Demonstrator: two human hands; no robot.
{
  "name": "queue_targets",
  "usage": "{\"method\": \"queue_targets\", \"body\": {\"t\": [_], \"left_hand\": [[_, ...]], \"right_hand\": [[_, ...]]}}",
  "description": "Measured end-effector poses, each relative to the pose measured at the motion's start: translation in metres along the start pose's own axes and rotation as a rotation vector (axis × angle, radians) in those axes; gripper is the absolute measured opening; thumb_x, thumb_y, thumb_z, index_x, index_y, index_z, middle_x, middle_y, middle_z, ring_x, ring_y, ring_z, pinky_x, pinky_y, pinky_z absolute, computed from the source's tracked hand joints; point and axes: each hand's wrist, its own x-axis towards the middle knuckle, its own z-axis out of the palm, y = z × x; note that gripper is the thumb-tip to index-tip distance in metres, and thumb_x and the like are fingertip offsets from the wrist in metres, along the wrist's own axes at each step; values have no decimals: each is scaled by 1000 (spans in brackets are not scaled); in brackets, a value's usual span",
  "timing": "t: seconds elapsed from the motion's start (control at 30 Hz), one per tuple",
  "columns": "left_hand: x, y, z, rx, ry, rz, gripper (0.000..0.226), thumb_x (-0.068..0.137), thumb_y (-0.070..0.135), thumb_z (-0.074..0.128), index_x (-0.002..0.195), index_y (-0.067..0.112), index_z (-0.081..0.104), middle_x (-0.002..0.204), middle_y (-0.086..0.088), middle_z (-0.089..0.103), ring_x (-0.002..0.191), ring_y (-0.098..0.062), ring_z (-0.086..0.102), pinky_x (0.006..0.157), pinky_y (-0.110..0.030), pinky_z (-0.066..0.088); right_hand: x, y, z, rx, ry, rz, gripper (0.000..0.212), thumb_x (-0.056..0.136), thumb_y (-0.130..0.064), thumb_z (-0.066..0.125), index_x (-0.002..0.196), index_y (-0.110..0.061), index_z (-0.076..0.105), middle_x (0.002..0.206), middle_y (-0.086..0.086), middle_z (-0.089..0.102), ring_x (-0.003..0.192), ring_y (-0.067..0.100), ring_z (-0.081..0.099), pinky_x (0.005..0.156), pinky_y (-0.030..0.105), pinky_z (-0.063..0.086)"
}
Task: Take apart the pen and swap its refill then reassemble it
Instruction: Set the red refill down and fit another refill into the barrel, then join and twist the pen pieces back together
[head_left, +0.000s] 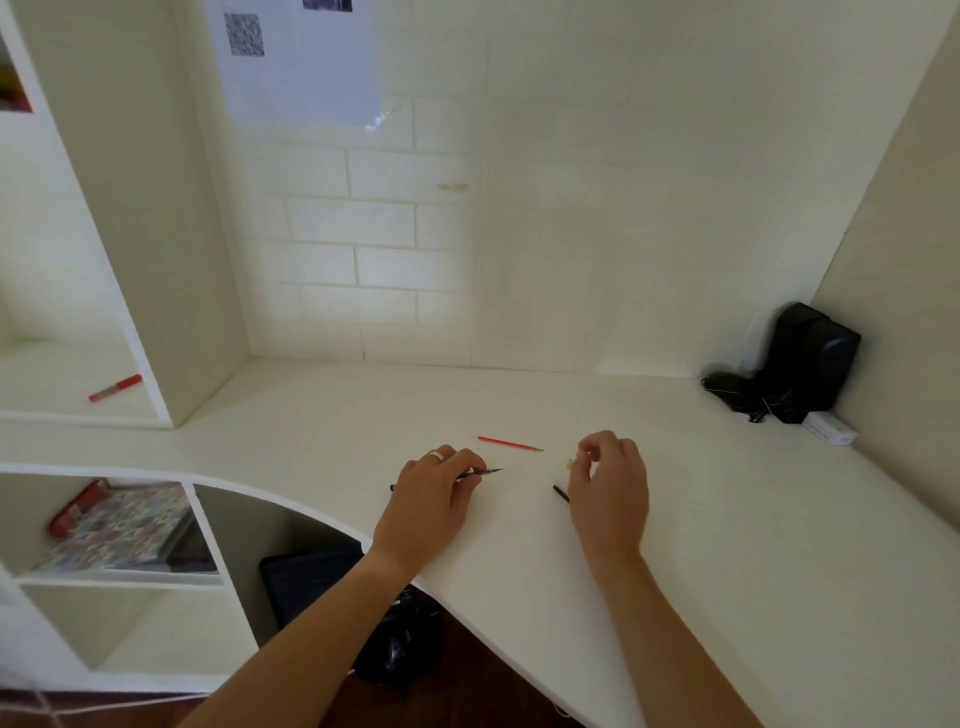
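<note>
On the white worktop (727, 519), the left hand (431, 499) grips a black pen (480, 473); the right hand (610, 483) pinches a small part (570, 462), a red refill (509, 444) beyond.

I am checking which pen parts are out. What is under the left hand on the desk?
Under the left hand lies a thin black pen part; its pointed tip sticks out to the right and a dark end shows at the left. Its middle is covered.

pen (480, 473) mid-section hidden, right-hand (608, 480) item unclear
</note>
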Motion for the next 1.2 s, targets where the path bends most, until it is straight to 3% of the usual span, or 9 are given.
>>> {"method": "queue_targets", "body": {"t": [0.1,0.2,0.4,0.53,0.67,0.8,0.97,1.2], "left_hand": [[0,-1,1,27,-12,-11,16,100,25,54,104,36,64,91,17,58,80,-3,52,82,-24,36],[0,-2,1,27,-17,-10,15,99,26,55,104,36,65,91,17,58,83,-4,52,83,-25,37],[0,-1,1,15,-18,5,14,98,26,56,104,35,66,90,17,58,83,-3,51,82,-27,41],[0,-1,1,22,-17,16,14,98,25,58,104,33,67,88,15,58,80,-2,49,81,-29,41],[0,1,-1,17,-13,11,14,98,24,57,104,32,67,89,14,60,82,-4,51,80,-27,39],[0,1,-1,21,-15,12,14,97,24,56,103,32,66,90,13,61,84,-7,54,79,-28,40],[0,1,-1,22,-26,11,14,98,25,56,105,32,65,91,13,62,87,-7,54,82,-31,43],[0,2,-1,28,-19,15,14,98,24,56,104,31,66,89,13,61,85,-5,52,79,-29,41]], "right_hand": [[9,16,6,-141,-139,42,16,94,-19,61,108,-16,69,103,6,64,103,26,57,76,36,50],[12,16,14,-210,-201,23,24,95,-25,60,116,-17,69,109,7,66,107,26,56,83,38,50],[11,11,20,-268,-199,-45,14,93,-14,59,89,-13,72,88,6,67,90,28,59,71,38,48],[10,15,21,-183,-215,-48,16,92,-8,59,82,-15,69,80,4,65,84,28,59,71,39,50],[7,0,11,114,-140,-133,11,91,-10,67,84,-17,72,75,-1,65,72,18,59,66,24,44],[-6,-21,4,315,-248,-213,9,90,-14,71,83,-19,72,73,-9,67,67,11,60,63,15,45],[-14,-17,10,393,-404,-170,12,88,-8,72,86,-20,75,81,-11,75,77,7,68,71,16,51],[-15,-16,10,349,-390,-183,14,89,-5,69,88,-19,73,86,-11,74,79,8,65,66,9,43]]}}
